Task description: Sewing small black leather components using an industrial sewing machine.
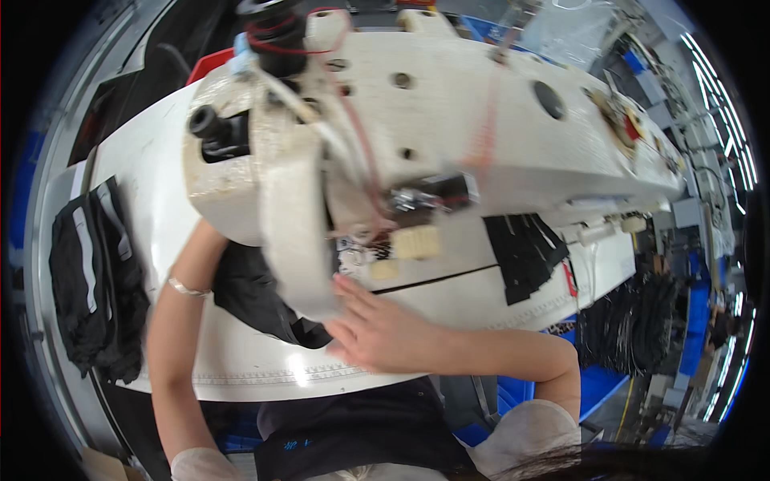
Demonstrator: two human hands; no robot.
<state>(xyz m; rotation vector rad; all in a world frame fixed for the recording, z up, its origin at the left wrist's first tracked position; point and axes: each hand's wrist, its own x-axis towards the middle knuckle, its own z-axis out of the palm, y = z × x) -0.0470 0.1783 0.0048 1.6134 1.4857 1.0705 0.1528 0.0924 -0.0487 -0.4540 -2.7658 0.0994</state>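
Guiding the dark cloth (250, 289) well probably calls for feeding it flat and unhurried. It lies on the table (249, 354), partly beneath the sewing machine's (449, 112) left end. The right hand (385, 333), fingers loosely extended, is just in front of the machine (close enough to warrant care); blur makes any pinch on the cloth uncertain. The machine hides the left hand, so its grip cannot be told. Best keep fingertips clear and folds smoothed.
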